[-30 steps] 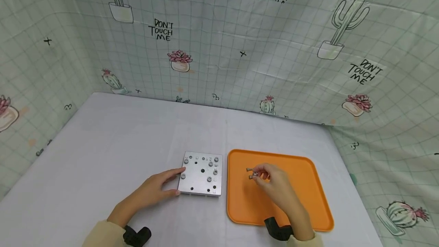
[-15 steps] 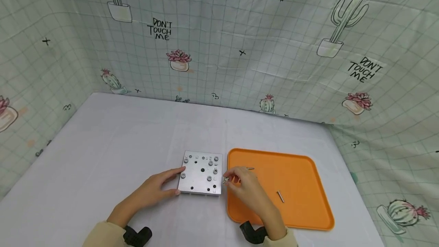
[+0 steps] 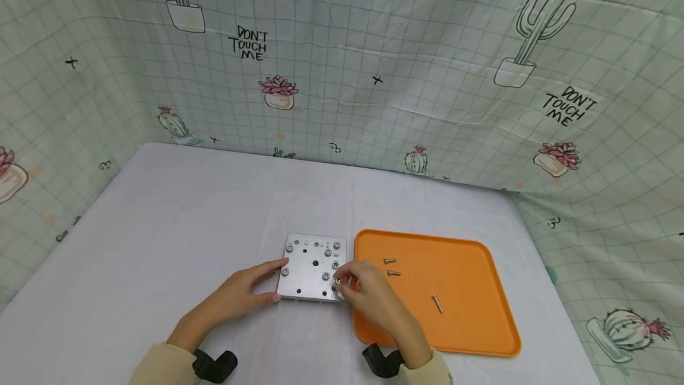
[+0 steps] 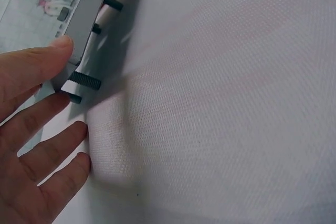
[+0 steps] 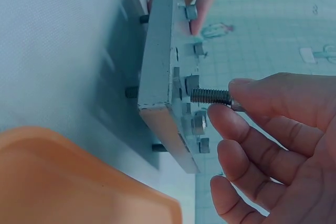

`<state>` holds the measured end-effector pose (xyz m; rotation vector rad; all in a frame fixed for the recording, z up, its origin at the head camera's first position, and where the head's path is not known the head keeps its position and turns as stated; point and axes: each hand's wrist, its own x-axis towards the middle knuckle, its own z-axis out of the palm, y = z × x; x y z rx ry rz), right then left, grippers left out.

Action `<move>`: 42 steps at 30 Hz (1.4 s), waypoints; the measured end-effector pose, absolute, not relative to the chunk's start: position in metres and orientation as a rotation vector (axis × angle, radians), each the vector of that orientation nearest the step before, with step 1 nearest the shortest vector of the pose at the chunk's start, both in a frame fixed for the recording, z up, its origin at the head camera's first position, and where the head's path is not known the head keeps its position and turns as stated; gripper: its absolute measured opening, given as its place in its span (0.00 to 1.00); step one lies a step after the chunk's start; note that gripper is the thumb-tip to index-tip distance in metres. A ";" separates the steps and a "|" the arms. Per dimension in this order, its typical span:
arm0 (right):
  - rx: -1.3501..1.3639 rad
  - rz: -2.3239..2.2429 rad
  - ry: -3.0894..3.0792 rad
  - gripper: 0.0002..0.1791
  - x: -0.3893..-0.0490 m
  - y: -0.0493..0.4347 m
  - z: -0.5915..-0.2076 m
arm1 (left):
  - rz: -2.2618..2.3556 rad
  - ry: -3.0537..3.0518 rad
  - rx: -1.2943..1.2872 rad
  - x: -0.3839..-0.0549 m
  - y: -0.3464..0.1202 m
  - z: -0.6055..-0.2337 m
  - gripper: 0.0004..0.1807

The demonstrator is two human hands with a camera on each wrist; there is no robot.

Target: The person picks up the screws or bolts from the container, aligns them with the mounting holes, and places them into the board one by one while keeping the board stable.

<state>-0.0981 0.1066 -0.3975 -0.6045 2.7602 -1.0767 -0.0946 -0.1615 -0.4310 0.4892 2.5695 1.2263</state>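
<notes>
1. Left hand [image 3: 244, 290]: one. Fingers held wide apart, index finger and thumb touching the left edge of the plate [image 3: 304, 275], thumb toward its near corner.
2. Backdrop cloth [image 3: 331, 46]: one, cactus print, hung behind the bench [image 3: 214, 207]. Left-side lettering [image 3: 249, 43] read "DON'T TOUCH ME".
3. Metal plate, as above: one, silver, on the bench just left of the tray [image 3: 454, 272]. Tiny marks sat beside some holes, too small to read; no brand could be made out.
4. Seated screws [image 3: 290, 248]: six visible, upright in the plate, heads proud of its face. Judged the finished share.
5. Open holes [image 3: 298, 291]: several. How many were meant to be filled could not be told.
6. Held screw [image 5: 211, 96]: one, pinched between the narrowed thumb and fingers of the right hand [image 3: 371, 290], thread end toward the plate's face, near its right edge. The thread showed, so judged not yet in a hole; contact at the tip was unclear.
7. Tray, as above: one, orange, shallow, unlabelled where seen.
8. Loose screws [image 3: 437, 304]: three, lying in the tray. With the held one, four of ten visible screws were judged outstanding.
9. Right-side lettering [image 3: 567, 106] on the cloth: again "DON'T TOUCH ME".
</notes>
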 end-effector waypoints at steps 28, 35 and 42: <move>-0.601 -1.020 2.741 0.05 -0.101 0.102 -0.406 | 1.239 2.547 0.484 -0.096 -0.161 -0.429 0.35; -0.576 -1.007 2.735 0.04 -0.100 0.100 -0.409 | 1.231 2.561 0.472 -0.094 -0.160 -0.428 0.34; -0.574 -0.996 2.744 0.05 -0.101 0.101 -0.409 | 1.242 2.551 0.434 -0.094 -0.159 -0.428 0.35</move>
